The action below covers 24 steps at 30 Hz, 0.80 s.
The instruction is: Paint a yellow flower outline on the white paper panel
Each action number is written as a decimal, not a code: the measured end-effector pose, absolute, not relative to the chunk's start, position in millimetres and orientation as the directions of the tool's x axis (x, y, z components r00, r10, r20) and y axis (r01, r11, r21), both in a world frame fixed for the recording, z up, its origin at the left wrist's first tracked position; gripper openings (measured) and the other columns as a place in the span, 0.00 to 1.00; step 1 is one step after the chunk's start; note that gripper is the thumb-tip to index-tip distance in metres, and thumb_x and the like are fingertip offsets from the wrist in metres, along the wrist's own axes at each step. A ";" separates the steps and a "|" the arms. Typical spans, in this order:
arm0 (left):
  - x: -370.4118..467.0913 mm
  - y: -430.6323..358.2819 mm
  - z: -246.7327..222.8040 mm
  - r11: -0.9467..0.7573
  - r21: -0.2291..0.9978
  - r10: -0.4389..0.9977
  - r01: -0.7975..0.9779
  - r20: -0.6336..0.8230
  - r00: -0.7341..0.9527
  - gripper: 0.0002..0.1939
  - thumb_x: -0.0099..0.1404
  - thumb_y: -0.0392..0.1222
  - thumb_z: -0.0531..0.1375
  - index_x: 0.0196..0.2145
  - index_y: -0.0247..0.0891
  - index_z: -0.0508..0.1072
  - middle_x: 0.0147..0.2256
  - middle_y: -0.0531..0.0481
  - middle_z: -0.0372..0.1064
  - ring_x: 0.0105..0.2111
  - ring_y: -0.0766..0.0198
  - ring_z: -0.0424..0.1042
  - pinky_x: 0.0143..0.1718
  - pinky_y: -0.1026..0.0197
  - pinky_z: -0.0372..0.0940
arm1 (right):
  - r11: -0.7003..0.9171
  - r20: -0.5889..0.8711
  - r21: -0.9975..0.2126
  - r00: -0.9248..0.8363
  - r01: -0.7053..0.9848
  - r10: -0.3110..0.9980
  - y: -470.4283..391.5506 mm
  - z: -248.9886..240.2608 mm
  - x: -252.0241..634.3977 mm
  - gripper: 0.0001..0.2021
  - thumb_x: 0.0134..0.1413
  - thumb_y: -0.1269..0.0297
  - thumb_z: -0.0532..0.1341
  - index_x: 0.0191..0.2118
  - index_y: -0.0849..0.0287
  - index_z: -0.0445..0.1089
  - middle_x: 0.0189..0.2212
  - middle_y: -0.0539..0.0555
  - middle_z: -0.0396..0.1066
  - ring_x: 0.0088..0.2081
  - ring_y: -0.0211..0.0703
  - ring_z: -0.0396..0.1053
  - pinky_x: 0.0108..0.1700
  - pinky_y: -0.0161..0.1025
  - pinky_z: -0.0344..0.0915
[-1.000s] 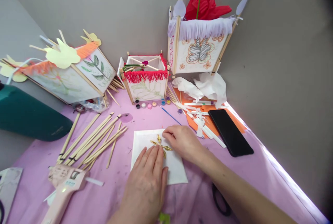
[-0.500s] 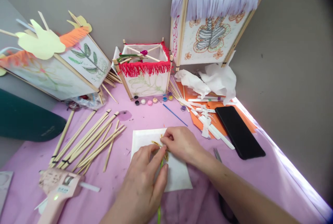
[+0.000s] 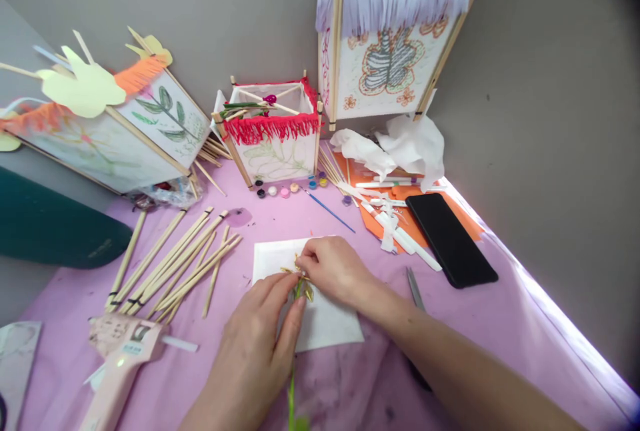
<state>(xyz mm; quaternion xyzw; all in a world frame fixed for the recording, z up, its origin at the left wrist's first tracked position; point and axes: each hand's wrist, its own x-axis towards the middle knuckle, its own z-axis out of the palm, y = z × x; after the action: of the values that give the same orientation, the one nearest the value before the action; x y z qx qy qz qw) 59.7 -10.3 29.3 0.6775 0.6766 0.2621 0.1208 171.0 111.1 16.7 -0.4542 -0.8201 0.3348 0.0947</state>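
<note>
A gold wire-like flower (image 3: 309,293) with pointed loop petals lies over a white paper-like square (image 3: 333,331). Its thin green stem (image 3: 291,394) runs down toward me, with a green leaf-like piece at the bottom edge. My left hand (image 3: 255,344) has thumb and index finger closed on the top of the stem, just below the petals. From the right, my right hand (image 3: 336,265) pinches the flower's upper part; its fingertips hide the exact grip and some petals. Grey-bladed scissors (image 3: 415,289) lie partly under my right forearm.
A pink glue gun (image 3: 125,351) and several wooden sticks (image 3: 175,264) lie left. A black phone (image 3: 453,241) and white markers (image 3: 410,244) are right. Paper lanterns (image 3: 275,151) and small paint pots (image 3: 285,192) stand behind. A dark green cylinder (image 3: 55,224) occupies the left edge.
The view has shifted slightly. Both hands stay at the flower; my left fingers have closed in on the stem top, and more of the lower petals shows.
</note>
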 end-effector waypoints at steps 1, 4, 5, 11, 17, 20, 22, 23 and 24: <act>60.6 -10.7 27.2 -0.065 0.511 0.977 0.857 0.206 -0.048 0.14 0.66 0.40 0.50 0.48 0.38 0.68 0.46 0.44 0.70 0.45 0.59 0.70 0.44 0.55 0.69 | 0.369 -0.141 -0.627 -0.566 0.686 0.812 110.8 14.6 170.8 0.10 0.51 0.66 0.56 0.26 0.59 0.74 0.27 0.53 0.75 0.30 0.37 0.69 0.31 0.32 0.56; 62.4 -12.5 23.0 -0.093 0.495 0.965 0.864 0.257 -0.044 0.14 0.66 0.39 0.51 0.47 0.38 0.69 0.47 0.44 0.70 0.46 0.59 0.70 0.45 0.55 0.70 | 0.373 -0.136 -0.642 -0.579 0.670 0.804 111.4 11.6 170.9 0.09 0.51 0.67 0.56 0.26 0.59 0.73 0.26 0.52 0.75 0.29 0.36 0.69 0.31 0.31 0.56; 62.8 -13.0 22.5 -0.104 0.490 0.960 0.865 0.276 -0.041 0.14 0.66 0.38 0.51 0.47 0.38 0.69 0.47 0.44 0.70 0.46 0.60 0.70 0.46 0.56 0.70 | 0.367 -0.142 -0.655 -0.584 0.660 0.799 112.1 11.5 170.8 0.09 0.51 0.67 0.57 0.26 0.59 0.73 0.25 0.51 0.74 0.29 0.35 0.69 0.30 0.31 0.56; 64.2 -11.3 22.7 -0.155 0.449 0.937 0.880 0.349 -0.012 0.14 0.65 0.38 0.53 0.47 0.38 0.69 0.47 0.44 0.70 0.46 0.60 0.70 0.46 0.57 0.70 | 0.319 -0.168 -0.705 -0.586 0.634 0.793 116.4 10.5 169.4 0.09 0.51 0.67 0.57 0.26 0.59 0.73 0.23 0.50 0.73 0.27 0.34 0.67 0.28 0.30 0.54; 64.0 -10.3 18.3 -0.177 0.417 0.928 0.892 0.373 0.010 0.15 0.65 0.37 0.53 0.49 0.37 0.69 0.48 0.44 0.69 0.47 0.60 0.70 0.47 0.56 0.70 | 0.301 -0.164 -0.706 -0.561 0.641 0.811 117.1 8.7 168.3 0.09 0.52 0.67 0.57 0.27 0.59 0.73 0.25 0.51 0.74 0.28 0.35 0.68 0.31 0.31 0.56; 64.8 -9.6 17.0 -0.185 0.397 0.919 0.899 0.393 0.016 0.15 0.64 0.35 0.53 0.48 0.36 0.69 0.47 0.44 0.70 0.45 0.59 0.71 0.44 0.56 0.71 | 0.307 -0.157 -0.704 -0.562 0.640 0.812 116.0 7.6 168.2 0.08 0.51 0.67 0.57 0.27 0.59 0.73 0.25 0.51 0.75 0.28 0.35 0.69 0.31 0.31 0.57; 65.7 -8.8 17.1 -0.195 0.379 0.915 0.905 0.404 0.027 0.14 0.64 0.34 0.53 0.47 0.35 0.70 0.46 0.43 0.71 0.43 0.58 0.72 0.42 0.54 0.72 | 0.317 -0.146 -0.694 -0.558 0.646 0.817 115.1 7.0 167.6 0.08 0.51 0.67 0.57 0.27 0.58 0.73 0.25 0.51 0.75 0.28 0.36 0.69 0.31 0.31 0.57; 66.0 -8.3 17.3 -0.199 0.369 0.912 0.908 0.408 0.035 0.14 0.64 0.34 0.53 0.47 0.35 0.70 0.45 0.43 0.71 0.43 0.57 0.72 0.42 0.53 0.72 | 0.322 -0.142 -0.686 -0.554 0.653 0.820 114.7 7.0 167.2 0.08 0.52 0.67 0.57 0.27 0.58 0.73 0.26 0.51 0.75 0.29 0.36 0.69 0.31 0.31 0.57; 66.3 -7.9 17.6 -0.205 0.357 0.909 0.911 0.414 0.042 0.14 0.63 0.34 0.53 0.46 0.35 0.70 0.45 0.43 0.72 0.43 0.57 0.71 0.42 0.52 0.71 | 0.327 -0.141 -0.676 -0.551 0.661 0.823 114.3 7.1 166.6 0.08 0.52 0.67 0.57 0.27 0.58 0.72 0.26 0.51 0.75 0.29 0.36 0.69 0.31 0.31 0.57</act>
<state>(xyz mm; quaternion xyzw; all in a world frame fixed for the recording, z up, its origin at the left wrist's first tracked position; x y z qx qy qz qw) 66.3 -7.9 17.6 0.7217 0.6307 0.2852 -0.0018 166.6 114.3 7.1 -0.4597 -0.8066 0.3536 0.1144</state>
